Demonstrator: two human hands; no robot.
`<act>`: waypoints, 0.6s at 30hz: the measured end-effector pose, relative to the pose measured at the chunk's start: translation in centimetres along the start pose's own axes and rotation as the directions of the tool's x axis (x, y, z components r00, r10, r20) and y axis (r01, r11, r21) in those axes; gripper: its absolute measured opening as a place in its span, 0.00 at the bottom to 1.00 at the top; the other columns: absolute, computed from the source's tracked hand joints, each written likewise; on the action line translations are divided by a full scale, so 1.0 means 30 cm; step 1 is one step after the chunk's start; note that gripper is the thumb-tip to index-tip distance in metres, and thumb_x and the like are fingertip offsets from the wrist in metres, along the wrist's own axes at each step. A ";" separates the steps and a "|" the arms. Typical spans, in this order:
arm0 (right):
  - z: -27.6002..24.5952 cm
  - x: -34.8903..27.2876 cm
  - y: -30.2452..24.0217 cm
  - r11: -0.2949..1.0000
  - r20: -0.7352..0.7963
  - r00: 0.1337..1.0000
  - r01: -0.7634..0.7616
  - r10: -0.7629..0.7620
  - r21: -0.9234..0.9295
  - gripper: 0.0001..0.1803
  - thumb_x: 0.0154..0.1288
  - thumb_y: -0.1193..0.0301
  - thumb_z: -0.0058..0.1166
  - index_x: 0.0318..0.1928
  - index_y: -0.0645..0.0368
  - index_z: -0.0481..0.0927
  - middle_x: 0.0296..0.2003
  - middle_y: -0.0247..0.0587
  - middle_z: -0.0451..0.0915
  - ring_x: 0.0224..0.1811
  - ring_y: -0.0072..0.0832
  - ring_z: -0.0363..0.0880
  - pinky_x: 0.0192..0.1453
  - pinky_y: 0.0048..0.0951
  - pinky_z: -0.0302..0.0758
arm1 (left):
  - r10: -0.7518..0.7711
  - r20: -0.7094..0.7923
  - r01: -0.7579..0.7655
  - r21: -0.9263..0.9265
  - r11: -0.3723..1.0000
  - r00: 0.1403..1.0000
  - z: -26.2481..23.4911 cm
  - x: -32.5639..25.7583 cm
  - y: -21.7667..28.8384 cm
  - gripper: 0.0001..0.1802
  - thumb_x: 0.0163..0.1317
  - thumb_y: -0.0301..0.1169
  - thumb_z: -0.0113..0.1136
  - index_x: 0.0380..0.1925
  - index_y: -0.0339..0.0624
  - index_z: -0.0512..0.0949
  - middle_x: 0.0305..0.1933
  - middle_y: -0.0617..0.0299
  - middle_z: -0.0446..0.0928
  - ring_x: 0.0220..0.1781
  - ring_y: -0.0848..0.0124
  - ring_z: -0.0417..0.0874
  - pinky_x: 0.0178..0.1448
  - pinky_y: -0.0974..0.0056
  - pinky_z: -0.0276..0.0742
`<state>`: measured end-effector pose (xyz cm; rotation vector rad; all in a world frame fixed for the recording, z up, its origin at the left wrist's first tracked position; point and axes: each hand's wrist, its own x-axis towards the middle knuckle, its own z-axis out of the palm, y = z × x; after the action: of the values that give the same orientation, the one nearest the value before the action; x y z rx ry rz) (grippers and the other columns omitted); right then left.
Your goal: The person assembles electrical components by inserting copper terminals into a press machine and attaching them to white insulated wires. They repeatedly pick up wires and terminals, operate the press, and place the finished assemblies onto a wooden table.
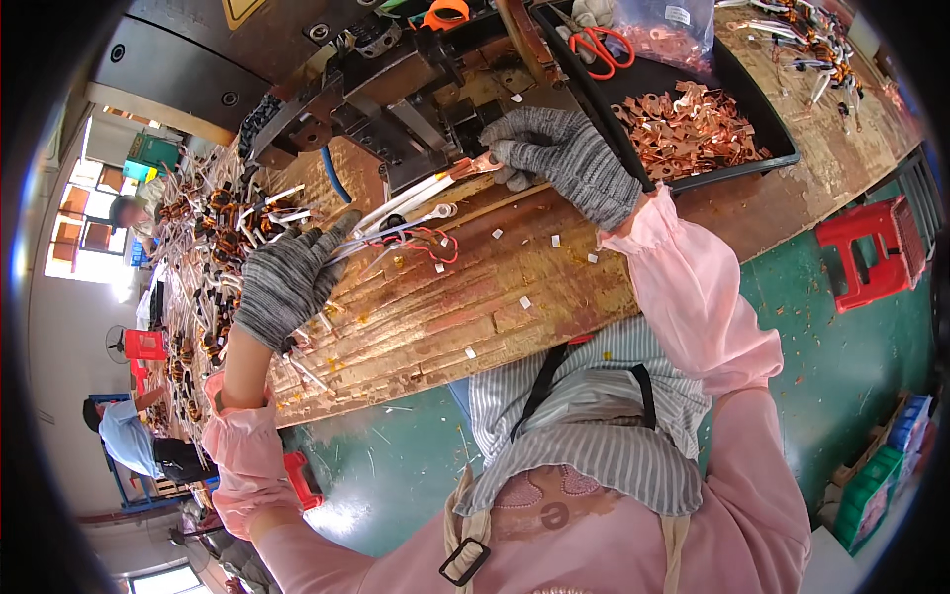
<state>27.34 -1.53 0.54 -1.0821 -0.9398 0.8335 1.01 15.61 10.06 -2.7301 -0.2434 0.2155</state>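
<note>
beside the press (396, 109), tray (762, 109) of copper lugs (688, 129)

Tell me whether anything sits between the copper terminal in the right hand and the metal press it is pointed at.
Nothing visible does. The right hand pinches the copper terminal on the white-sleeved wire right at the edge of the press tooling, with no object between them. The left hand holds the wire bundle further back.

Daylight floods in from the windows (79, 223) at far left, blown out to white glare there. The wooden workbench (515, 287) is bright and evenly lit with soft shadows. Straight edges bow toward the dark circular rim, where detail smears.
</note>
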 end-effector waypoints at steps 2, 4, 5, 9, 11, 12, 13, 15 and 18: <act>0.015 0.004 -0.033 0.999 -0.015 1.000 -0.026 0.026 -0.027 0.10 0.62 0.75 0.53 0.43 0.65 0.78 0.29 0.40 0.81 0.27 0.22 0.79 0.34 0.21 0.79 | -0.014 0.004 0.014 -0.028 1.000 1.000 -0.004 0.000 -0.015 0.29 0.56 0.38 0.57 0.59 0.53 0.66 0.41 0.56 0.78 0.38 0.57 0.79 0.40 0.55 0.76; 0.007 0.031 -0.018 0.999 -0.001 1.000 -0.025 0.025 -0.023 0.10 0.62 0.75 0.53 0.43 0.66 0.78 0.30 0.41 0.81 0.27 0.22 0.80 0.34 0.21 0.80 | -0.002 -0.017 0.001 -0.025 1.000 1.000 0.002 0.003 -0.039 0.29 0.57 0.39 0.56 0.60 0.53 0.65 0.39 0.54 0.77 0.37 0.57 0.78 0.39 0.55 0.76; 0.003 0.044 -0.012 1.000 0.005 1.000 -0.023 0.023 -0.020 0.10 0.62 0.75 0.53 0.43 0.66 0.78 0.30 0.41 0.81 0.27 0.23 0.80 0.34 0.21 0.80 | -0.014 0.001 0.014 -0.023 1.000 1.000 -0.003 0.005 -0.043 0.29 0.57 0.39 0.56 0.60 0.53 0.65 0.38 0.53 0.77 0.36 0.57 0.78 0.38 0.55 0.76; 0.004 0.079 0.010 0.997 -0.004 0.999 -0.053 0.054 0.060 0.10 0.61 0.76 0.54 0.42 0.66 0.78 0.32 0.43 0.82 0.29 0.25 0.82 0.34 0.21 0.81 | -0.078 0.079 0.079 -0.010 0.997 0.994 -0.023 0.032 -0.046 0.25 0.58 0.38 0.54 0.58 0.54 0.69 0.38 0.55 0.76 0.37 0.58 0.78 0.41 0.56 0.75; 0.004 0.096 0.012 0.996 0.012 0.998 -0.062 0.061 0.064 0.09 0.60 0.77 0.55 0.42 0.66 0.78 0.33 0.44 0.82 0.31 0.27 0.82 0.35 0.22 0.82 | -0.028 -0.003 0.028 -0.012 1.000 1.000 0.004 0.026 -0.075 0.25 0.58 0.38 0.54 0.58 0.54 0.68 0.39 0.55 0.76 0.38 0.58 0.78 0.41 0.56 0.74; 0.006 0.098 0.008 0.993 0.002 0.997 -0.078 0.078 0.087 0.09 0.60 0.77 0.55 0.42 0.66 0.78 0.33 0.44 0.82 0.31 0.27 0.82 0.35 0.22 0.82 | -0.028 -0.002 0.028 -0.014 1.000 1.000 0.001 0.027 -0.078 0.25 0.58 0.38 0.54 0.58 0.54 0.68 0.39 0.55 0.76 0.38 0.58 0.78 0.42 0.55 0.74; 0.013 0.101 -0.001 0.989 -0.005 0.995 -0.096 0.097 0.111 0.09 0.60 0.77 0.54 0.42 0.66 0.79 0.33 0.44 0.82 0.31 0.27 0.82 0.35 0.22 0.82 | -0.030 0.002 0.030 -0.018 0.999 1.000 0.001 0.026 -0.080 0.25 0.59 0.39 0.54 0.58 0.54 0.68 0.39 0.55 0.76 0.39 0.58 0.78 0.42 0.55 0.74; 0.022 0.110 -0.001 0.983 -0.017 0.993 -0.115 0.119 0.145 0.09 0.60 0.78 0.55 0.41 0.67 0.79 0.33 0.45 0.82 0.31 0.27 0.82 0.35 0.22 0.82 | -0.045 0.029 0.046 -0.033 0.998 0.999 -0.009 0.026 -0.078 0.25 0.59 0.39 0.53 0.58 0.54 0.68 0.39 0.55 0.76 0.39 0.57 0.78 0.42 0.55 0.74; 0.016 0.128 0.014 0.979 -0.041 0.991 -0.116 0.124 0.165 0.09 0.60 0.78 0.55 0.41 0.67 0.79 0.33 0.45 0.82 0.31 0.28 0.82 0.35 0.23 0.83 | -0.061 0.061 0.064 -0.051 0.997 0.996 -0.025 0.040 -0.073 0.25 0.60 0.40 0.53 0.58 0.53 0.68 0.38 0.54 0.76 0.38 0.57 0.77 0.42 0.56 0.74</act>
<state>28.29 2.21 1.04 -1.0203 -0.7558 0.9606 2.02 17.57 11.45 -2.7664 -0.3554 0.2760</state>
